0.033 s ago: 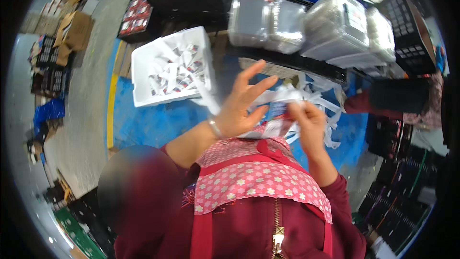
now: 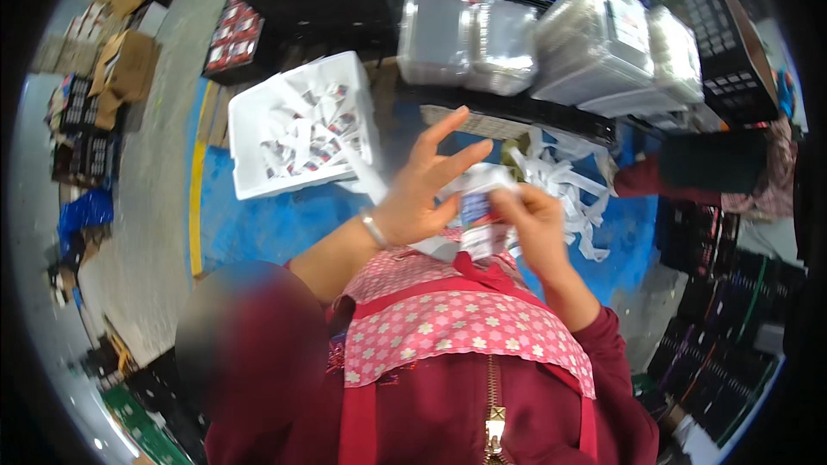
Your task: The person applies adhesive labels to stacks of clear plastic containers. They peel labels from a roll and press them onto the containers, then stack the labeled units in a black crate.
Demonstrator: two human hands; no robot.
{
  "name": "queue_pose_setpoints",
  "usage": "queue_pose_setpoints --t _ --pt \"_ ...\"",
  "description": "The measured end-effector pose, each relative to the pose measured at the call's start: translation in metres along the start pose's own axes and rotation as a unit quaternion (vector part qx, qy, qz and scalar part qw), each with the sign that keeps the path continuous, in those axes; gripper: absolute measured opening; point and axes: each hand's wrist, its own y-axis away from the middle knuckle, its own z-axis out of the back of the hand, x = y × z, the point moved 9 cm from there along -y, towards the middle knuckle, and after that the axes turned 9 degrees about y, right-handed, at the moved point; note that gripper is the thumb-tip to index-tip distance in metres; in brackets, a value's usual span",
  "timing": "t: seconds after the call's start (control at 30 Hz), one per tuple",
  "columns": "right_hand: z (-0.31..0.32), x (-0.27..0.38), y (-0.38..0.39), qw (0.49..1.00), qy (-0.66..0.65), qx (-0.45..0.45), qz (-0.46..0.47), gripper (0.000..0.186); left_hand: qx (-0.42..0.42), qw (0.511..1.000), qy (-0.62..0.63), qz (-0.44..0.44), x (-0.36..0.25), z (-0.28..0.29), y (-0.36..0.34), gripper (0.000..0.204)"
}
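My right hand (image 2: 536,222) pinches a small printed label (image 2: 479,222), white with blue and red print, in front of my apron. Beside it on the left, my left hand (image 2: 428,194) has its fingers spread, the thumb close to the label's edge. A white paper strip (image 2: 365,175) runs from the white plastic tub (image 2: 244,155) to behind my left hand; whether it joins the label is hidden. Many printed labels on strips (image 2: 312,139) lie in the tub. Beyond my right hand, loose white backing strips (image 2: 575,185) lie in a tangled heap.
Stacks of clear plastic punnets (image 2: 594,43) stand in a black crate ahead. Dark crates (image 2: 293,0) rise at the far left of it. A co-worker's sleeve (image 2: 680,172) reaches in from the right. Cardboard boxes (image 2: 129,65) are at the far left, past a yellow floor line (image 2: 196,189).
The label in my right hand has shifted a little left and turned, so its printed face shows more. My left hand stays spread beside it.
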Motion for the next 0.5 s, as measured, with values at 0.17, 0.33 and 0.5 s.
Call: queue_pose_setpoints --t 0.17,0.33,0.5 --pt "-0.041 0.007 -0.012 0.977 -0.165 0.11 -0.082 0.019 0.018 0.997 -0.048 -0.059 0.009 0.034 -0.025 0.033" --pt "-0.044 0.022 -0.051 0.991 -0.081 0.09 -0.059 0.021 0.009 0.999 -0.017 -0.027 0.025 0.059 -0.041 0.028" --pt "-0.048 0.087 -0.1 0.966 0.169 -0.024 0.194 0.024 0.02 0.997 0.029 0.064 0.061 0.091 -0.053 0.024"
